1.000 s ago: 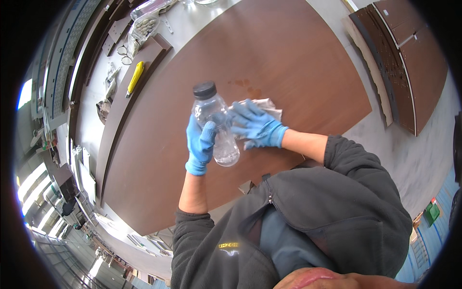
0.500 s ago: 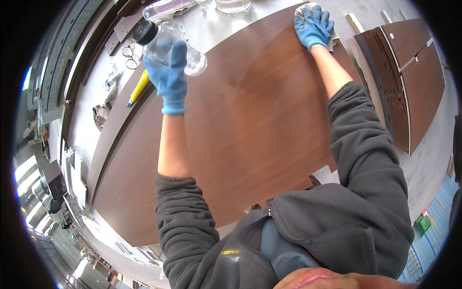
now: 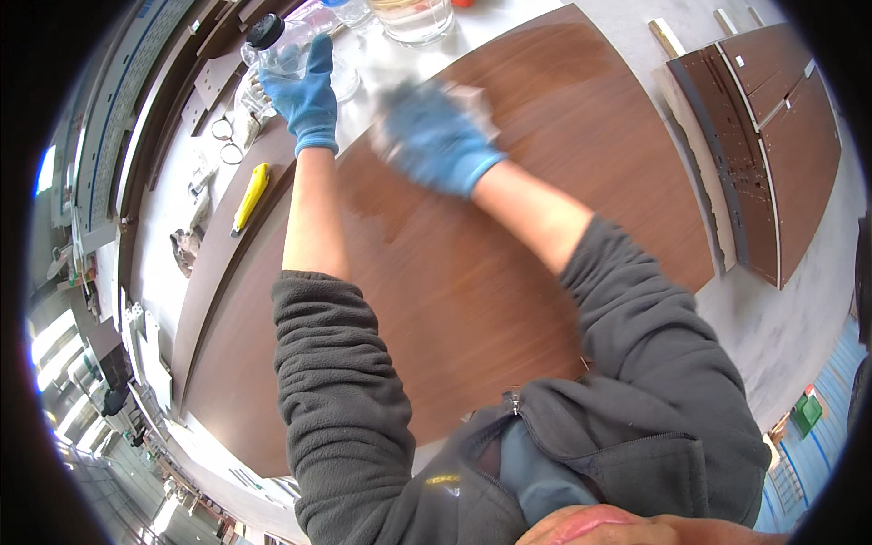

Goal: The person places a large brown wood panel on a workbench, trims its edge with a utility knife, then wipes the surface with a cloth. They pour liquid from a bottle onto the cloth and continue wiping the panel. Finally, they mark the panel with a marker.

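Note:
My left hand (image 3: 307,102), in a blue glove, is closed around a clear plastic bottle (image 3: 287,53) with a black cap, tilted above the far left edge of the board. My right hand (image 3: 438,143), gloved in blue too and smeared by motion, presses a pale cloth (image 3: 472,107) on the far left part of the large brown wooden board (image 3: 454,282). A darker, damp-looking patch shows on the board just below that hand. The fingertips of the right hand are blurred.
A yellow utility knife (image 3: 252,198) lies on a brown strip at the left, with scissors (image 3: 225,141) beyond it. Clear containers, one a jar of liquid (image 3: 413,20), stand at the far edge. More brown panels (image 3: 772,154) lie on the right.
My right hand has swept the cloth from the board's far right corner over to its far left edge. My left hand has moved a little farther away and left with the bottle.

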